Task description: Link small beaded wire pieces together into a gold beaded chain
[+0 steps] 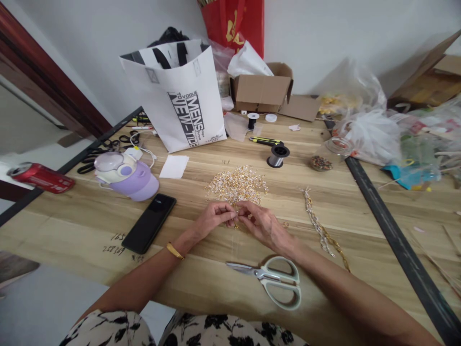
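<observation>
A loose pile of small gold and clear beads or charms (pixel 236 183) lies on the wooden table (pixel 212 259). At its near edge my left hand (pixel 217 214) and my right hand (pixel 257 220) meet, fingertips almost touching. Both hands are pinched closed around something too small to make out. A few gold bits show just below the fingertips. Scissors with pale green handles (pixel 277 281) rest below my hands, blades pointing left. To the right of my right hand lie silver and gold chain strands (pixel 319 226).
Left of my hands are a black phone (pixel 149 223), a lilac bottle (pixel 129 178) and a red can (pixel 41 178). Behind the pile stand a wire spool (pixel 278 156), a yellow-black cutter (pixel 265 141), a glass jar (pixel 321 162) and a white bag (pixel 180 103). Plastic bags (pixel 374 134) crowd the right.
</observation>
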`<state>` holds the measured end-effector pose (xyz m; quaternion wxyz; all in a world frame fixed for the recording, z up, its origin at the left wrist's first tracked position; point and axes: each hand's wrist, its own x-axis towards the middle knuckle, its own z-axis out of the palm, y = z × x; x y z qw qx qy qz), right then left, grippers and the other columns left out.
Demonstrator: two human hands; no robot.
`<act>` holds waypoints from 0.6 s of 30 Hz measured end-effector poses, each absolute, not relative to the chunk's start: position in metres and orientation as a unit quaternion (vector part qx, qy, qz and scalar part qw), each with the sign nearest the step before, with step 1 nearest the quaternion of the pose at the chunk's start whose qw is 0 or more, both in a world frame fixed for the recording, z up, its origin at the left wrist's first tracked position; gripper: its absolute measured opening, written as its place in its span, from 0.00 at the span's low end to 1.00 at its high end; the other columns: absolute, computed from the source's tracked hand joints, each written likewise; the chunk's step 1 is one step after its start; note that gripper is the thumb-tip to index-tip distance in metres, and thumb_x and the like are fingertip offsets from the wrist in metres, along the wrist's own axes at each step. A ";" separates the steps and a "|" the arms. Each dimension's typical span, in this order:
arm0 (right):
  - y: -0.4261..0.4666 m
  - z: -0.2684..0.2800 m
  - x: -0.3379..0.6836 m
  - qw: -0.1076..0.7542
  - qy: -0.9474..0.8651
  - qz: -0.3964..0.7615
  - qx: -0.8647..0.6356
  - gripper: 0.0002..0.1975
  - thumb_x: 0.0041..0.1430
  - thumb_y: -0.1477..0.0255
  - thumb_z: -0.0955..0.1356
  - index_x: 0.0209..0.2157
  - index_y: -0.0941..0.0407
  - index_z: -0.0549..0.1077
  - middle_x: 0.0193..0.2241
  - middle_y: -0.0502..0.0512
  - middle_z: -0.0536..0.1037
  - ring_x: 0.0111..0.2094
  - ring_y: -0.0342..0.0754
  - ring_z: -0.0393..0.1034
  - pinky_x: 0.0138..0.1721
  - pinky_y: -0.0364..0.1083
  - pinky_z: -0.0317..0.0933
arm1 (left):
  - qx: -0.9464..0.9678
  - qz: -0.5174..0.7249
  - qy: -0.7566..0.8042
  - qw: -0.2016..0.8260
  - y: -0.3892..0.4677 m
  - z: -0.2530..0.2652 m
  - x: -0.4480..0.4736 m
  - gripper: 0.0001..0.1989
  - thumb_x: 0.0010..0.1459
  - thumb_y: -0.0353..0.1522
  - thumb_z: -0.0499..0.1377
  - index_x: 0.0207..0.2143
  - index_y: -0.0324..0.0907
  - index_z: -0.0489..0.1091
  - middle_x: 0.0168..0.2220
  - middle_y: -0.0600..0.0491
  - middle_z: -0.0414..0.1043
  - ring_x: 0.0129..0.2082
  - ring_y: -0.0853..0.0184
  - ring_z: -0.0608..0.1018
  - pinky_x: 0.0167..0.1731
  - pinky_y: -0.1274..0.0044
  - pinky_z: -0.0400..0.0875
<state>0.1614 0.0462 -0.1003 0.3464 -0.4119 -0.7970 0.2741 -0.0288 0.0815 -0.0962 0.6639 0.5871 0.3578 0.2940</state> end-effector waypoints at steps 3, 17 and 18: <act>0.047 -0.098 0.161 0.346 -0.777 0.306 -0.427 0.11 0.62 0.74 0.64 0.47 0.56 0.66 0.31 0.53 0.76 0.30 0.44 0.72 0.31 0.42 0.66 | 0.587 0.292 0.360 0.664 0.082 -0.096 -0.029 0.15 0.51 0.40 0.64 0.26 0.35 0.72 0.22 0.54 0.71 0.23 0.73 0.72 0.28 0.80 0.68; 0.050 -0.089 0.165 0.352 -0.798 0.297 -0.388 0.09 0.65 0.72 0.61 0.35 0.57 0.73 0.30 0.53 0.74 0.31 0.43 0.69 0.34 0.41 0.65 | 0.589 0.271 0.361 0.670 0.082 -0.100 -0.030 0.15 0.51 0.40 0.63 0.26 0.35 0.71 0.22 0.53 0.71 0.24 0.72 0.72 0.29 0.80 0.67; 0.050 -0.088 0.165 0.350 -0.798 0.299 -0.388 0.10 0.65 0.72 0.61 0.35 0.57 0.73 0.30 0.53 0.74 0.31 0.43 0.69 0.35 0.41 0.64 | 0.589 0.269 0.358 0.673 0.082 -0.100 -0.030 0.15 0.51 0.40 0.63 0.26 0.35 0.71 0.23 0.53 0.71 0.24 0.72 0.72 0.29 0.80 0.67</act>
